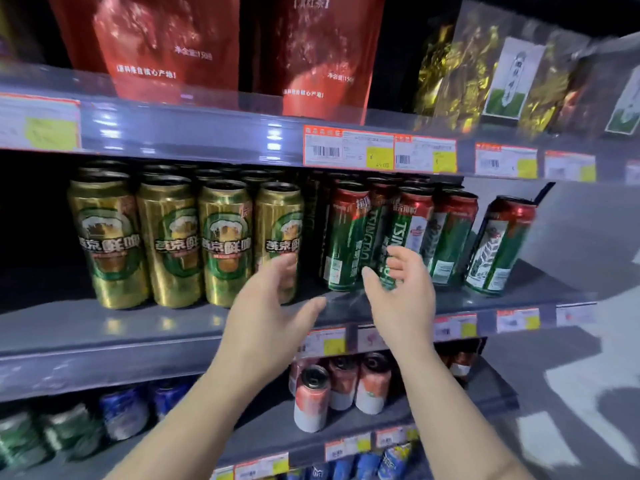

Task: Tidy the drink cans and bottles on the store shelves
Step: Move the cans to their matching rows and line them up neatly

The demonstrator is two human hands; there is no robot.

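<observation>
head view: only camera, looks at store shelves, frame motion-blurred
left hand (266, 306): grip apart, fingers relaxed, holds nothing; hovers in front of rightmost gold can, contact not clear
right hand (401, 292): grip apart, fingers spread, empty; just in front of the green Tsingtao cans, near the second and third
task things: gold cans (166, 237) and green cans (349, 237) stand on the middle shelf (104, 327); more cans on the lower shelf (450, 410)
risk 1: green cans lean right, packed touching; a nudge from the right hand may topple the row like dominoes
risk 2: lone green can (498, 247) sits apart at right, tilted, near the open end; could tip over if bumped
risk 3: left hand brushing the gold row may push a front can back out of line
count gold front row: 4, more behind, number unclear
count green front: about 5 including the lone one; blur makes it uncertain
count pink-white cans (311, 396) below: at least 4 seen
count red bags (156, 46) top shelf: 2
price tags: too many, blurred, not counted
</observation>
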